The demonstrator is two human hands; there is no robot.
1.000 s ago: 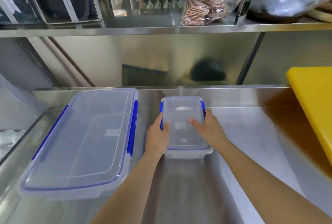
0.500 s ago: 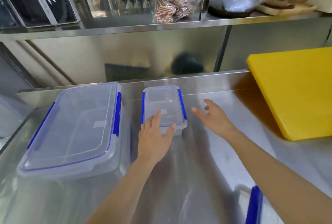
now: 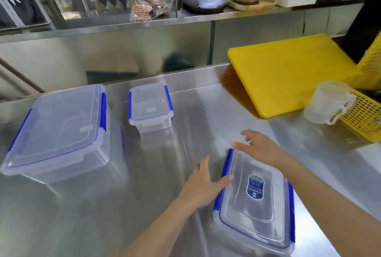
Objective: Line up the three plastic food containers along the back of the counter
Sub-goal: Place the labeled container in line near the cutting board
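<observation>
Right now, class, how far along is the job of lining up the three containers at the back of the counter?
Done: the large container and the small container sit side by side near the back edge. In hand: the left hand and right hand are open around the labelled container, no grip yet. Left: carry it back beside the small one, before the yellow board.

Clear containers w/ blue clips, yellow board, yellow lattice basket.

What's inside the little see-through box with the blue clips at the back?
The small clear plastic container with blue clips looks empty: through its clear lid only a pale rectangular patch shows, likely a label. The picture is blurry, so something tiny or clear at the bottom could be missed.
</observation>
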